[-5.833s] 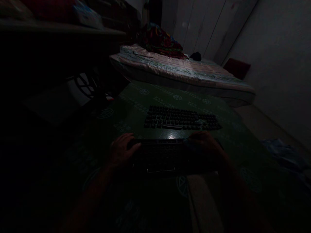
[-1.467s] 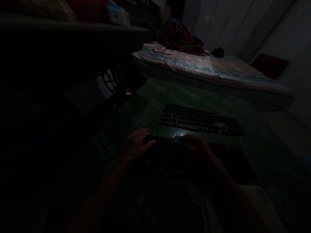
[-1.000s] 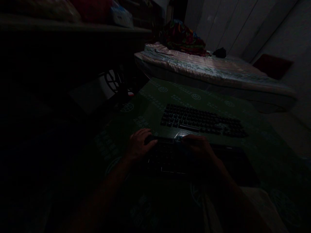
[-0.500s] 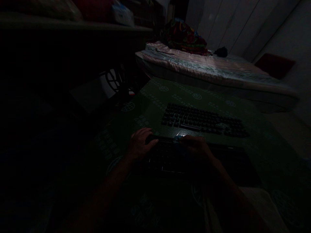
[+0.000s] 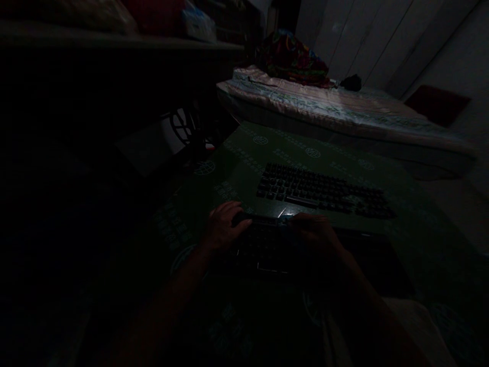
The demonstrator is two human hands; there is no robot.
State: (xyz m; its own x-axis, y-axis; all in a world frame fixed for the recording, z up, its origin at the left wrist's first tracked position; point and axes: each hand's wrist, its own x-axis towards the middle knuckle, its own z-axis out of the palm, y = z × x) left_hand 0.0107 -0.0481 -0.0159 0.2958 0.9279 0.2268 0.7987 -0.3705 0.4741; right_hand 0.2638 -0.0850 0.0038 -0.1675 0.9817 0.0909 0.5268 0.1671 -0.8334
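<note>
In the dim head view, a black keyboard base (image 5: pixel 367 255) lies on a green printed table top. My left hand (image 5: pixel 225 224) grips its far left corner, thumb on top and fingers over the far edge. My right hand (image 5: pixel 315 232) is closed around a small blue thing (image 5: pixel 284 220), pressed to the base's far edge. Darkness hides what kind of thing it is. Just beyond the base, black keycaps (image 5: pixel 305 186) lie set out in keyboard order on the table.
The green table top (image 5: pixel 237 168) carries white globe prints. A light cloth (image 5: pixel 416 321) lies at the near right. Behind the table stands a bed (image 5: pixel 313 104) with a dark patterned blanket (image 5: pixel 292 58). A shelf (image 5: pixel 183 43) juts in at upper left, above a black wheel (image 5: pixel 181 127).
My right hand has slid slightly right along the base's far edge with the blue thing. The left hand keeps its hold. The whole view has shifted a little.
</note>
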